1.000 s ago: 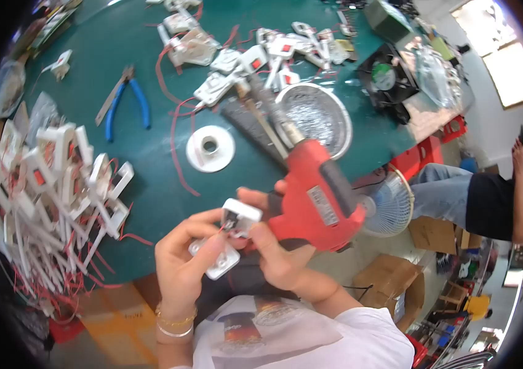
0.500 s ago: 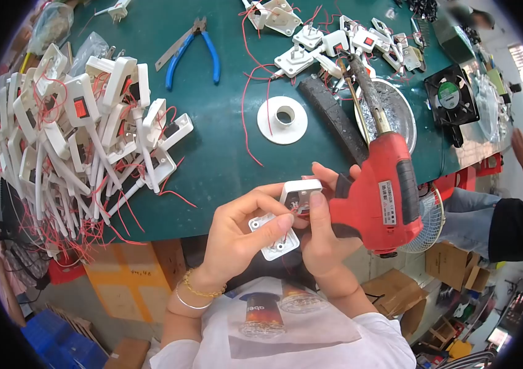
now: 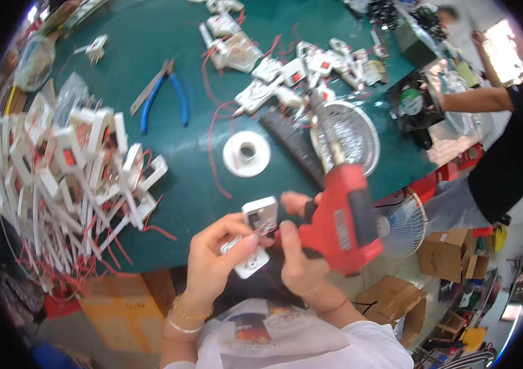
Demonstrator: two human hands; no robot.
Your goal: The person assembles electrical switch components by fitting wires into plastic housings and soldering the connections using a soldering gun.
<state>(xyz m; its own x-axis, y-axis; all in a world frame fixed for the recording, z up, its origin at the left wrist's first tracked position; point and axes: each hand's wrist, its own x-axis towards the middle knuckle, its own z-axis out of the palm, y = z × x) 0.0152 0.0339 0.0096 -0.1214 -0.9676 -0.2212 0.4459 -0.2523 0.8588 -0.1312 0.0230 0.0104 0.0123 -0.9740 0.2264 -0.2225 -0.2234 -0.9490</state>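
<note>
My left hand (image 3: 212, 258) pinches a small white plastic plug housing (image 3: 261, 211) with its inside facing up. A second white housing half (image 3: 247, 263) lies under my left thumb, and a bit of red wire shows between the two. My right hand (image 3: 301, 264) is wrapped around the handle of a red soldering gun (image 3: 346, 215), its thumb beside the housing but apart from it. The gun's long barrel points away over the table, towards a round metal dish (image 3: 369, 138). Motion blurs the gun and fingers slightly.
A heap of white housings with red wires (image 3: 71, 184) fills the left. Blue-handled pliers (image 3: 164, 98), a white spool (image 3: 232, 160), a dark bar (image 3: 292, 144) and more white plugs (image 3: 255, 92) lie ahead. A co-worker's arm (image 3: 477, 101) reaches beside a black fan (image 3: 409, 104).
My view has turned, shifting the table things leftward. My right thumb has come off the housing, while both hands keep their holds. The co-worker has come closer, an arm now at the black fan.
</note>
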